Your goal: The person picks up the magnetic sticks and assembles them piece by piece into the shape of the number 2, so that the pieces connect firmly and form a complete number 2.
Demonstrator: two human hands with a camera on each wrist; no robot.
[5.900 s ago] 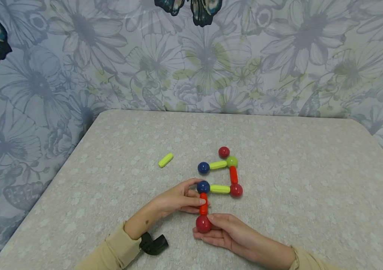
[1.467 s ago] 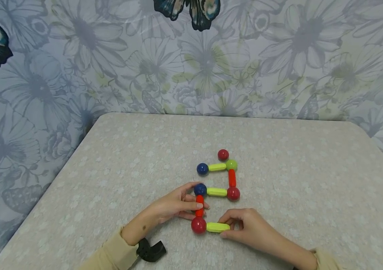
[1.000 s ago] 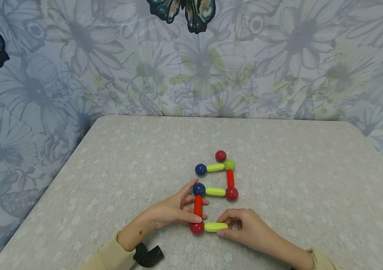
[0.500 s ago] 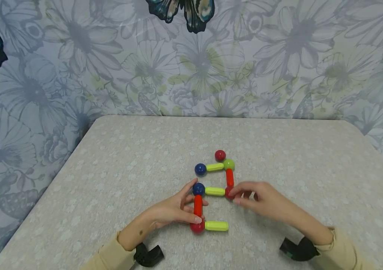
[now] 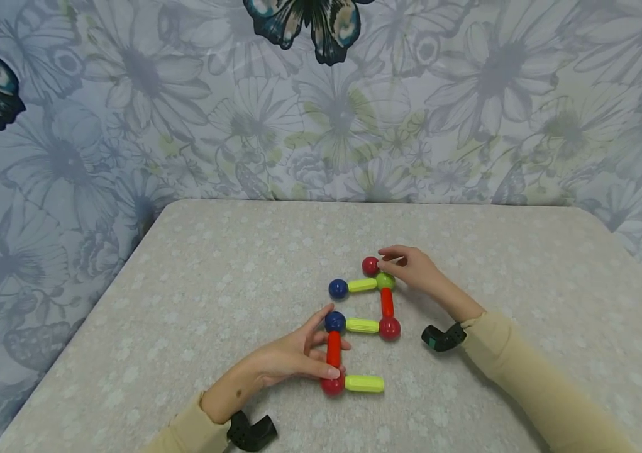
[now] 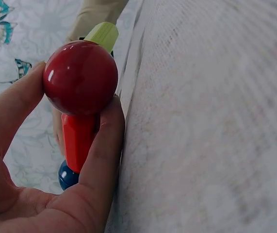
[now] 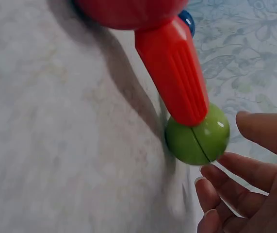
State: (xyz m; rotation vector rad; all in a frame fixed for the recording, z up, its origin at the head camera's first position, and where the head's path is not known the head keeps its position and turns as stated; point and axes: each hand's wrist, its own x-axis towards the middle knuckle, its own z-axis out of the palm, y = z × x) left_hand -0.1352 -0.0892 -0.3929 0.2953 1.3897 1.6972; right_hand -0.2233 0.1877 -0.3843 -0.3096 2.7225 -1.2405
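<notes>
A zigzag chain of balls and rods lies on the table. My left hand (image 5: 289,358) pinches the front red ball (image 6: 80,77) between thumb and finger, beside the red rod (image 5: 334,349) that joins it to a blue ball (image 5: 335,321). A yellow-green rod (image 5: 365,384) sticks out rightward from that red ball. My right hand (image 5: 415,272) reaches to the far red ball (image 5: 370,266), thumb at its right side, fingers loosely bent. In the right wrist view the green ball (image 7: 199,138) is near the fingertips; the far red ball is hidden there.
Other chain parts are a right-hand red ball (image 5: 390,328), a second red rod (image 5: 387,302), two more yellow-green rods and a far blue ball (image 5: 338,289). The patterned tablecloth (image 5: 213,270) reaches back to the flowered wall (image 5: 354,126).
The loose yellow-green rod from the table's left now adjoins the front red ball. My right hand has let go of it and moved away to the far red ball. The left thumb slid onto the front ball.
</notes>
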